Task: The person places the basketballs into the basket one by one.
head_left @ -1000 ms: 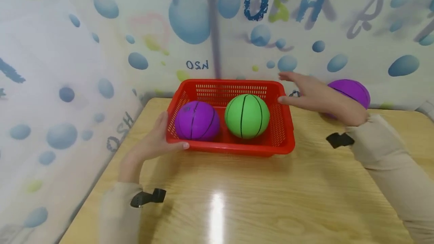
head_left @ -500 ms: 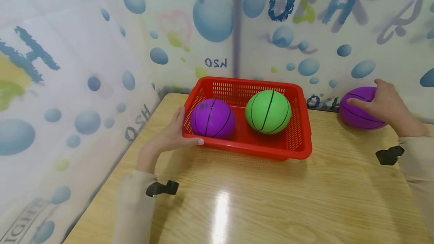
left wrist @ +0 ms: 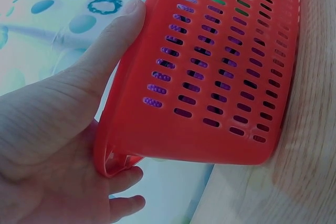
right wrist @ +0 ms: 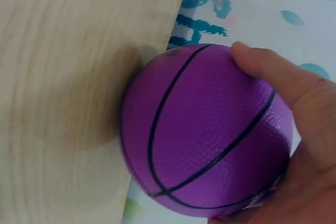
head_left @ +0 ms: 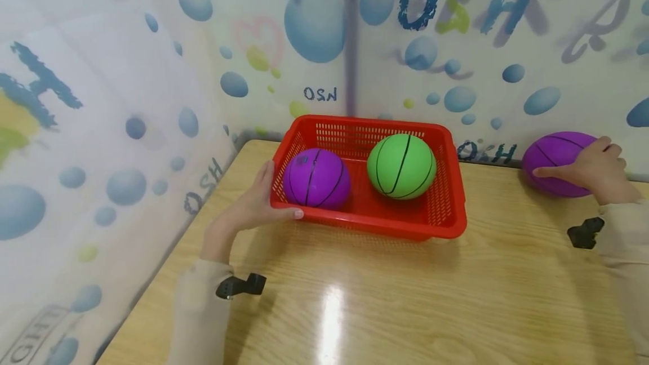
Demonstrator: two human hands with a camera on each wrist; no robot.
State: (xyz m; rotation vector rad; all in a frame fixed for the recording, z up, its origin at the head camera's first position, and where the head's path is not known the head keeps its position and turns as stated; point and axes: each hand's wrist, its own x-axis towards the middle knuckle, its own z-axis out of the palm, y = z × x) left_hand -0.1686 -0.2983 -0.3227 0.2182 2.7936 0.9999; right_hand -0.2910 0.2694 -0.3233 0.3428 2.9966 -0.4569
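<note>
Clasping a purple ball (head_left: pixel 552 156), right grip (head_left: pixel 598 170) (spread wide), left grip (head_left: pixel 253 204) half-curled, holding a red basket (head_left: pixel 365 222).

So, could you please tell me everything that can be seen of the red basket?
The red basket looks like plastic: rectangular, with rounded corners, slotted walls and a smooth rim. It stands upright and open-topped on the wooden table, holding a purple basketball on the left and a green basketball on the right. The left hand grips its near left corner by the rim.
</note>
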